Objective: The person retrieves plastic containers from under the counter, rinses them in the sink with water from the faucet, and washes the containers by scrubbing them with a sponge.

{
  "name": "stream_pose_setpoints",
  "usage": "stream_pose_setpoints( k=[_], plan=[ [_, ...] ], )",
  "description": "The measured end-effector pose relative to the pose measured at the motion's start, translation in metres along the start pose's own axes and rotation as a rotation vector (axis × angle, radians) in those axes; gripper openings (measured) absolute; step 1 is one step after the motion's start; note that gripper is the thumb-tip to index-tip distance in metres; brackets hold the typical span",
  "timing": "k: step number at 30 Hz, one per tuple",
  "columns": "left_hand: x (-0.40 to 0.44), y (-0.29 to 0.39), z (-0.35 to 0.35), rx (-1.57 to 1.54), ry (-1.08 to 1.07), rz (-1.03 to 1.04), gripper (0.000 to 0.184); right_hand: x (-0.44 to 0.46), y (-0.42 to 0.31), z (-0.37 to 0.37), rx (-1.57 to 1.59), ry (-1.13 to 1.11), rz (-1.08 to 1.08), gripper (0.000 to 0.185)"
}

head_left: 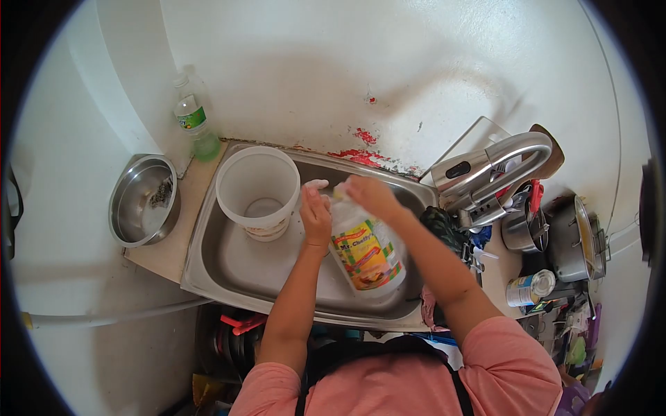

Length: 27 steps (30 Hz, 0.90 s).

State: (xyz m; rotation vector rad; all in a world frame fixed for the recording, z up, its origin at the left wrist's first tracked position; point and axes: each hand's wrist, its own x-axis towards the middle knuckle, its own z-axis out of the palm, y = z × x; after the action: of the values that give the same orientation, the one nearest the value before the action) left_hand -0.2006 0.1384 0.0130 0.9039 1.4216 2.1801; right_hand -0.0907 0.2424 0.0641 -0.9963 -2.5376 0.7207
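A translucent white plastic jug (369, 255) with a yellow, red and green label tilts over the sink, its top toward the far left. My left hand (316, 216) is closed at the jug's upper left side; its exact grip is partly hidden. Whitish suds seem to coat its fingertips. My right hand (373, 197) is closed at the jug's top, on a small yellow piece that looks like a sponge (339, 192), mostly covered by the fingers. Left of my hands, a white plastic bucket (259, 182) stands upright in the steel sink (239, 283).
A steel bowl (132, 208) with a dark scouring pad and a green-labelled plastic bottle (194, 121) stand left of the sink. Right are a curved steel faucet (496, 170), a utensil holder (525, 229), a large pot (572, 243) and a can (531, 288).
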Motion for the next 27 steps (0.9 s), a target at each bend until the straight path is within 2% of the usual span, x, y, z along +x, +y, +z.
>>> stream_pose_setpoints(
  k=[1,2,4,5,7,9,11,13,16,19,20,23,24,27],
  plan=[
    [-0.001,0.006,-0.005,-0.106,-0.054,-0.082,0.035,0.002,0.014,-0.008,0.155,-0.048,0.117,0.036],
    [0.0,0.01,-0.009,-0.032,-0.113,-0.056,0.032,0.001,0.039,-0.005,0.696,-0.103,0.231,0.044],
    [-0.001,0.017,-0.013,0.118,-0.225,-0.004,0.028,-0.011,0.037,-0.009,0.484,-0.148,0.24,0.043],
    [-0.001,0.019,-0.011,0.176,-0.206,0.08,0.027,-0.019,0.032,-0.012,0.377,-0.171,0.244,0.043],
    [0.003,0.025,-0.002,0.291,-0.172,0.254,0.024,-0.028,-0.009,-0.024,-0.005,-0.097,0.076,0.042],
    [-0.001,0.042,0.016,0.32,-0.236,0.246,0.022,-0.036,-0.054,-0.032,-0.403,-0.058,-0.05,0.042],
    [-0.004,0.048,0.029,0.313,-0.279,0.27,0.021,-0.039,-0.047,-0.035,-0.328,-0.048,-0.004,0.038],
    [-0.006,0.045,0.035,0.27,-0.293,0.325,0.021,-0.029,-0.002,-0.031,-0.197,-0.073,-0.006,0.035],
    [-0.014,0.056,0.042,0.36,-0.439,0.29,0.021,-0.027,0.032,-0.048,0.156,-0.13,0.401,0.034],
    [-0.016,0.054,0.058,0.493,-0.484,0.354,0.022,-0.047,0.019,-0.054,-0.266,-0.007,-0.115,0.038],
    [-0.015,0.053,0.061,0.5,-0.49,0.35,0.022,-0.047,0.0,-0.059,-0.128,-0.129,0.183,0.042],
    [-0.009,0.055,0.058,0.505,-0.497,0.343,0.024,-0.079,-0.009,-0.09,0.573,-0.445,0.317,0.043],
    [-0.008,0.062,0.054,0.486,-0.492,0.345,0.025,-0.095,-0.004,-0.103,0.546,-0.477,0.189,0.037],
    [-0.004,0.061,0.052,0.48,-0.477,0.313,0.026,-0.117,0.006,-0.095,0.655,-0.559,0.119,0.032]
  ],
)
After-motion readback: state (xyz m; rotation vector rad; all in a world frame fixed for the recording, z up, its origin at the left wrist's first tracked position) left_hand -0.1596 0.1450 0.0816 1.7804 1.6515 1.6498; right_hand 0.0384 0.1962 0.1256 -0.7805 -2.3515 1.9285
